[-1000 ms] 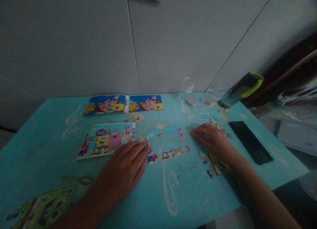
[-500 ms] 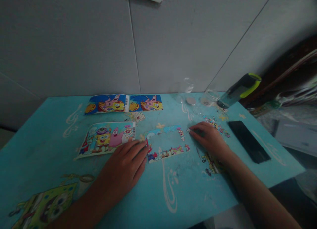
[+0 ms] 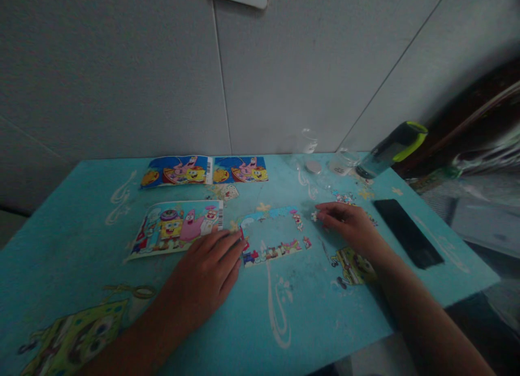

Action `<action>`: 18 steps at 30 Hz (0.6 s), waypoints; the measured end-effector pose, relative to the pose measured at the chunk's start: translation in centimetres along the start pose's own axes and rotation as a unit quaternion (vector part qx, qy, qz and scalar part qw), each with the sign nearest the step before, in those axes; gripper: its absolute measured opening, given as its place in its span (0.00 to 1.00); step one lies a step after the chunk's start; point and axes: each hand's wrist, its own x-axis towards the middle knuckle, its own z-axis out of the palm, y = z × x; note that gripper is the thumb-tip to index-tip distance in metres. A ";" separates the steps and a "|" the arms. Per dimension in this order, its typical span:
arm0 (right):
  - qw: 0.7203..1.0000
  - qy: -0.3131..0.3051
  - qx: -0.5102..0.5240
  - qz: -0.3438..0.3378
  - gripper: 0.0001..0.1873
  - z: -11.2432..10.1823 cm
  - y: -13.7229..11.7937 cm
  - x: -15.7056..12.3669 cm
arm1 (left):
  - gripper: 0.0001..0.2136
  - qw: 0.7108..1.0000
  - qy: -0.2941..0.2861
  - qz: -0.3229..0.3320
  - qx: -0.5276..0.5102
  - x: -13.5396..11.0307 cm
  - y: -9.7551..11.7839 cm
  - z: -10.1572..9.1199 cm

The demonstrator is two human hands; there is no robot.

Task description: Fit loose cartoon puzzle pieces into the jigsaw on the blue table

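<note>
Right, thumb and forefinger of the right hand (image 3: pixel 349 223) are pinching a small puzzle piece (image 3: pixel 314 215) at the very tips, held just off the right side of the puzzle border (image 3: pixel 280 251). Over on the other side, the left hand (image 3: pixel 211 263) lies palm down, fingers stretched out and slightly spread, tips at the border's left edge. And that border is a partial ring, its middle showing bare turquoise surface (image 3: pixel 244 322); one loose piece (image 3: pixel 306 242) sits just beside its lower right corner. Behind the right hand, partly hidden by it, a scatter of pieces (image 3: pixel 344 197)! Further right, a dark flat slab (image 3: pixel 408 232). Left of the border comes the cartoon picture sheet (image 3: pixel 182 224), its lower right part under the left hand. Up towards the wall (image 3: pixel 122 67), two blue picture cards (image 3: pixel 240 170) lie side by side, then clear containers (image 3: pixel 310 143) around a pale round disc (image 3: pixel 313 167), and at far right a dark bottle (image 3: pixel 390 148) with a lime-green loop (image 3: pixel 414 140).
</note>
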 end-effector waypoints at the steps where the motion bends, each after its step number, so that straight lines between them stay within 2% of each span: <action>1: 1.000 -0.002 0.001 0.000 0.17 -0.1 0.0 0.0 | 0.16 1.000 -0.002 -0.001 0.001 0.0 0.0 0.0; 10: 0.998 -0.038 0.039 -0.027 0.17 -0.1 1.0 -0.2 | 0.16 1.000 -0.002 -0.006 -0.006 0.0 0.0 0.0; 18: 0.997 -0.017 0.077 0.013 0.14 0.0 0.1 -0.1 | 0.17 1.000 -0.010 -0.005 -0.005 -0.1 0.0 0.1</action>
